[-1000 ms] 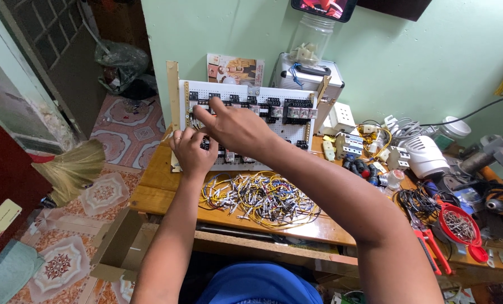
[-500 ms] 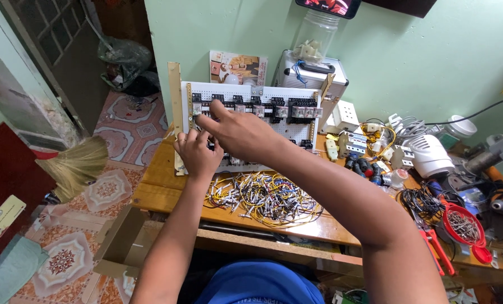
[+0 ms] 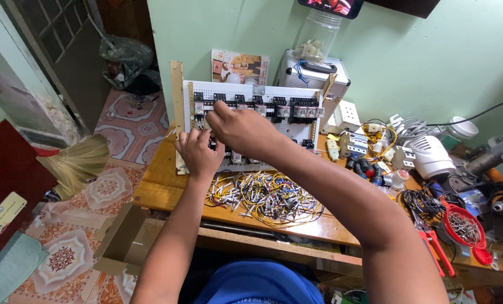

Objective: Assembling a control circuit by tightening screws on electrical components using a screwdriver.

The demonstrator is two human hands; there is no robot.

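R hand (image 3: 246, 130) moved up, white pegboard (image 3: 251, 126), black relays (image 3: 296, 110)

A perforated panel (image 3: 296, 126) with relay blocks stands at the far side of the wooden table (image 3: 161, 174), leaning toward the wall. Behind it are a metal case (image 3: 313, 76) and, on top of this case, a plastic jar (image 3: 318, 39). A wooden strip (image 3: 177, 101) stands at the left edge of the panel. The left hand (image 3: 198, 151) and the right hand (image 3: 241, 130) are both at the left part of the panel. A pile of short wires (image 3: 265, 197) lies on the table near the panel, in front of it. To the right of the panel is a socket block (image 3: 345, 116). At the right near corner lies a basket of screws (image 3: 464, 226). On the floor, left of the table, lies a broom (image 3: 74, 164).
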